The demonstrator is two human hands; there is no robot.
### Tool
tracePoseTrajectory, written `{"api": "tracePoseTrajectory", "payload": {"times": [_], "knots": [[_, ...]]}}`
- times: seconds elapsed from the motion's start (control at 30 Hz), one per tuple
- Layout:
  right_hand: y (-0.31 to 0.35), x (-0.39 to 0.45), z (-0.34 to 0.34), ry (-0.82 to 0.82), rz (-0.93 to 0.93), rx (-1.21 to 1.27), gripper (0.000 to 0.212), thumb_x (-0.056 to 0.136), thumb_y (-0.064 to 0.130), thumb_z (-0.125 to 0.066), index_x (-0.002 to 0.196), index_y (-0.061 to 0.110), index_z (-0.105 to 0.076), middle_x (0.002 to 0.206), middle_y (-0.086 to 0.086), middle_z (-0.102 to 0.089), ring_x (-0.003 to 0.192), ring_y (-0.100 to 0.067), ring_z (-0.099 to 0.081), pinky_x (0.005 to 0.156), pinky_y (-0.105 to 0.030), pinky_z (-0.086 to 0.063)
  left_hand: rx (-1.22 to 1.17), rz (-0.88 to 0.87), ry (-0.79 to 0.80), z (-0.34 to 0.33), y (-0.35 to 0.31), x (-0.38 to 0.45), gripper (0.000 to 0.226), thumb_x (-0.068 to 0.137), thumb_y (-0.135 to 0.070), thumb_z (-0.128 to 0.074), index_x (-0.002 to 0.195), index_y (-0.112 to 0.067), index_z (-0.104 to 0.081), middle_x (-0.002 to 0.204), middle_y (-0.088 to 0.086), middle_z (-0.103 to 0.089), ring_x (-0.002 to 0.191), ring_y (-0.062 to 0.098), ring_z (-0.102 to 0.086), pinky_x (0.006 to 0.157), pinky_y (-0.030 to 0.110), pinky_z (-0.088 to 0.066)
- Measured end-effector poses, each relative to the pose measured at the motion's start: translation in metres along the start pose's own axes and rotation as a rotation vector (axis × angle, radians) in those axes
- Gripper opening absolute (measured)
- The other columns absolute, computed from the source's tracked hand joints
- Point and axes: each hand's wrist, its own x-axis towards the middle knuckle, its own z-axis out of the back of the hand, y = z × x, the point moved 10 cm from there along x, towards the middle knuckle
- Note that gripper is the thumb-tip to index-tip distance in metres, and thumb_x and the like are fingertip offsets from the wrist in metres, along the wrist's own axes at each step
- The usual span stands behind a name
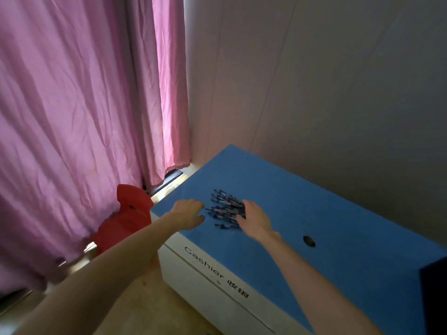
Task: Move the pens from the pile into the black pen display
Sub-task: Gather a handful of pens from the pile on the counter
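Pink curtains back the blue-topped desk (314,213); at lower centre of the frame lies the pile of dark blue pens (226,207). Left hand (187,213) loosely curled, right hand (255,220) flat on pens, neither grip holding any. Best gather few, aligned. Black display unseen.

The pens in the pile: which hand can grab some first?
Probably the right hand: its fingers already lie on the pile of pens on the blue counter. The left hand sits curled just beside the pile's edge, seemingly not touching it.
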Motion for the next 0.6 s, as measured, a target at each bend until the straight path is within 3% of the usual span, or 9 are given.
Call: {"api": "tracePoseTrajectory", "payload": {"times": [0.2,0.33,0.47,0.6], "knots": [[-0.037,0.087,0.001,0.055,-0.093,0.052,0.047,0.105,0.036,-0.052,0.145,0.012,-0.047,0.133,-0.006,-0.061,0.113,-0.025,-0.061,0.092,-0.037,-0.052,-0.03,-0.009,-0.007,0.0,0.015,0.07,0.045,0.103,-0.044,-0.047,0.142,-0.02,-0.051,0.139,0.002,-0.059,0.123,0.025,-0.057,0.097,0.039,-0.048],[-0.055,0.134,-0.012,0.142,-0.102,0.076,0.043,0.101,0.039,-0.059,0.135,0.013,-0.06,0.125,-0.004,-0.067,0.109,-0.023,-0.064,0.091,-0.035,-0.052,-0.064,-0.004,0.053,-0.002,0.021,0.116,0.048,0.103,-0.043,-0.049,0.145,-0.019,-0.049,0.141,0.002,-0.057,0.126,0.024,-0.056,0.1,0.039,-0.046],[-0.057,0.162,-0.029,0.243,-0.007,0.076,0.035,0.093,0.045,-0.07,0.111,0.015,-0.075,0.107,-0.001,-0.075,0.095,-0.019,-0.069,0.081,-0.033,-0.054,-0.094,-0.028,0.09,-0.017,0.015,0.147,0.05,0.102,-0.042,-0.051,0.147,-0.02,-0.048,0.144,0.003,-0.054,0.13,0.025,-0.053,0.103,0.039,-0.045],[-0.058,0.172,-0.037,0.296,0.088,0.002,0.028,0.092,0.038,-0.075,0.11,0.018,-0.077,0.108,0.001,-0.077,0.097,-0.016,-0.07,0.087,-0.033,-0.057,-0.112,-0.075,0.075,-0.032,0.01,0.163,0.04,0.101,-0.035,-0.051,0.137,-0.019,-0.056,0.131,0.004,-0.055,0.113,0.027,-0.059,0.086,0.037,-0.048]]}}
